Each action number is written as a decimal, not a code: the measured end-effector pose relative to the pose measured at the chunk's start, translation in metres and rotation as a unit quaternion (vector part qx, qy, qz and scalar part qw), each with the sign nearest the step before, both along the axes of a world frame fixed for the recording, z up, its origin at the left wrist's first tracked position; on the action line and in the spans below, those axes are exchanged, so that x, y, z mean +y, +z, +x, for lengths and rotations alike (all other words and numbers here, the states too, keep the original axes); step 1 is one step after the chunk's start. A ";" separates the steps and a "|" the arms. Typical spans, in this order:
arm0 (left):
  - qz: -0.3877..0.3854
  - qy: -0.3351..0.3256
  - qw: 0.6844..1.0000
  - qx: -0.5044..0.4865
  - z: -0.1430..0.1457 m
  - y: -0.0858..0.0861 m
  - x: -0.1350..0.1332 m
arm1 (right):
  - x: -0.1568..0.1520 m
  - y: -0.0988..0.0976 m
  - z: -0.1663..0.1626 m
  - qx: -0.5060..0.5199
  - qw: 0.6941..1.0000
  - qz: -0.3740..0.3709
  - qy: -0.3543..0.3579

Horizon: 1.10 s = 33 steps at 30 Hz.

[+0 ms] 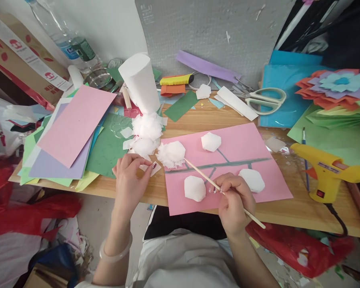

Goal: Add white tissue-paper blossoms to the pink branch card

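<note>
My right hand [234,200] is closed on a thin wooden stick [199,172], whose tip pokes into a fluffy white paper flower [171,153] at the left edge of a pink sheet [243,140]. Painted green branch lines and three flat white paper pieces [211,141] lie on that sheet. My left hand [129,176] rests beside the flower, its fingers pinched on a small white paper scrap [151,168]. More fluffy white flowers [147,127] lie just behind it.
A stack of coloured papers [72,128] lies at the left, with a white paper cone [140,82] behind. Scissors [265,98] and a yellow utility knife [176,80] lie at the back. A yellow glue gun [330,172] and folded paper flowers [339,86] are at the right.
</note>
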<state>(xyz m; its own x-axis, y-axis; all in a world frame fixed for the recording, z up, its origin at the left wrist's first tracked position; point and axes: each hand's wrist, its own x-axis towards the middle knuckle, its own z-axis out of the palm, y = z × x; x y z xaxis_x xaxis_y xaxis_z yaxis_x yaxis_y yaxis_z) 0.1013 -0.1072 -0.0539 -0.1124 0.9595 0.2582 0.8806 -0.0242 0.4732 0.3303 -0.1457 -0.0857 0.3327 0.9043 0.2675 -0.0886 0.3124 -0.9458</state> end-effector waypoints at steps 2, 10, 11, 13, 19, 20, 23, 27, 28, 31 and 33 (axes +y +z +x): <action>0.031 -0.002 0.994 -0.100 0.000 0.005 -0.005 | 0.000 0.000 0.001 0.018 1.000 0.003 0.005; -0.083 -0.030 0.901 -0.425 0.023 0.016 -0.013 | -0.003 0.006 0.003 0.043 0.995 -0.001 0.094; -0.088 -0.048 0.895 -0.435 0.026 0.015 -0.012 | -0.003 0.007 0.003 0.056 0.993 -0.005 0.101; -0.100 -0.083 0.883 -0.452 0.030 0.013 -0.009 | -0.004 0.009 0.003 0.074 0.991 -0.022 0.114; -0.139 -0.151 0.847 -0.490 0.031 0.010 -0.007 | -0.006 0.011 0.006 0.109 0.984 -0.059 0.131; -0.142 -0.161 0.842 -0.496 0.031 0.009 -0.007 | -0.006 0.011 0.007 0.112 0.982 -0.064 0.137; -0.157 -0.188 0.816 -0.524 0.032 0.005 -0.007 | -0.006 0.009 0.008 0.114 0.978 -0.078 0.156; -0.189 -0.189 0.778 -0.569 0.033 0.003 -0.008 | -0.006 0.006 0.008 0.093 0.982 -0.071 0.149; -0.192 -0.188 0.775 -0.572 0.033 0.004 -0.008 | -0.006 0.006 0.008 0.086 0.984 -0.067 0.143; -0.184 -0.190 0.784 -0.562 0.033 0.004 -0.009 | -0.007 0.008 0.009 0.077 0.986 -0.059 0.136; -0.170 -0.185 0.792 -0.556 0.033 0.003 -0.010 | -0.007 0.009 0.010 0.078 0.986 -0.053 0.135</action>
<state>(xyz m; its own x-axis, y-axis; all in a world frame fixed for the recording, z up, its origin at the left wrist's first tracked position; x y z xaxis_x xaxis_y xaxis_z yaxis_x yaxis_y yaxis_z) 0.1338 -0.1171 -0.0510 0.2171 0.9726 -0.0833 -0.1229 0.1118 0.9861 0.3405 -0.1527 -0.0763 0.1063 0.9855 0.1320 -0.3022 0.1585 -0.9400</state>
